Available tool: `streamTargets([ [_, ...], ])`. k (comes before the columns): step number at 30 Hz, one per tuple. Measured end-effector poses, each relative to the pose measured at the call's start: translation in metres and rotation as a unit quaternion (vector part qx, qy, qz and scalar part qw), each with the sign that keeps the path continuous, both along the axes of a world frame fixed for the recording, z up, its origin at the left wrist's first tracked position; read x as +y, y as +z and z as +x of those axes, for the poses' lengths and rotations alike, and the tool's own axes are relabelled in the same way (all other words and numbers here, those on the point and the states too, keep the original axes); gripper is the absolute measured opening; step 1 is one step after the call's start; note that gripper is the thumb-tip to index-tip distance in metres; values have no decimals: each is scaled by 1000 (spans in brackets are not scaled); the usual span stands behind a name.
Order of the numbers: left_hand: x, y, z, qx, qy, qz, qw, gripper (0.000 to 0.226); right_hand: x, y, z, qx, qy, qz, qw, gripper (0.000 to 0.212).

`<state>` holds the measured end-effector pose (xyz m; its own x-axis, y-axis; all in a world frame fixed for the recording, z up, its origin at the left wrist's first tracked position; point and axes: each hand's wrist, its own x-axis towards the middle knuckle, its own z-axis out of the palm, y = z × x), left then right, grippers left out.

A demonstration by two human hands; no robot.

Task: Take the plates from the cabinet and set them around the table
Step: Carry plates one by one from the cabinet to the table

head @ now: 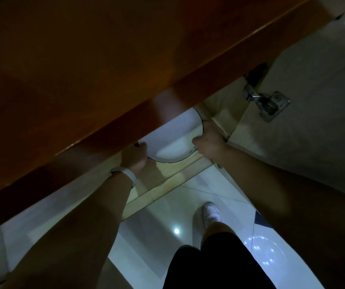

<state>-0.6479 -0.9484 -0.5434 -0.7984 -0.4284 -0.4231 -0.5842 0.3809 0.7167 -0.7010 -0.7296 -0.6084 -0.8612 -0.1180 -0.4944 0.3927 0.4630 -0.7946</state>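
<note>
A white plate with a thin dark rim (173,140) lies on the pale wooden shelf of the open cabinet (167,174), partly hidden under the brown counter edge above it. My left hand (135,157), with a white band on the wrist, grips the plate's left edge. My right hand (207,140) grips its right edge, fingers curled over the rim. Whether more plates lie beneath the top one cannot be seen.
The brown wooden countertop (84,69) fills the upper left and overhangs the shelf. The open cabinet door (313,122) with its metal hinge (267,103) stands at the right. Below is glossy white tiled floor (167,226), with my leg and white shoe (210,211).
</note>
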Motion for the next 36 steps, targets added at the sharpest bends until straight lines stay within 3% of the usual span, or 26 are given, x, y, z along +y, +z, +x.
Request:
streamTargets([
  [7, 18, 36, 31, 49, 54, 145, 987, 38, 10, 59, 41, 4, -41, -70, 997, 59],
  [14, 25, 62, 74, 59, 73, 180, 979, 44, 23, 105, 83, 10, -25, -81, 996, 44],
  [19, 25, 85, 110, 27, 109, 218, 969, 40, 29, 128, 117, -14, -13, -56, 998, 61],
  [36, 32, 232, 245, 75, 70, 233, 967, 40, 41, 302, 285, 7, -58, -31, 998, 62],
])
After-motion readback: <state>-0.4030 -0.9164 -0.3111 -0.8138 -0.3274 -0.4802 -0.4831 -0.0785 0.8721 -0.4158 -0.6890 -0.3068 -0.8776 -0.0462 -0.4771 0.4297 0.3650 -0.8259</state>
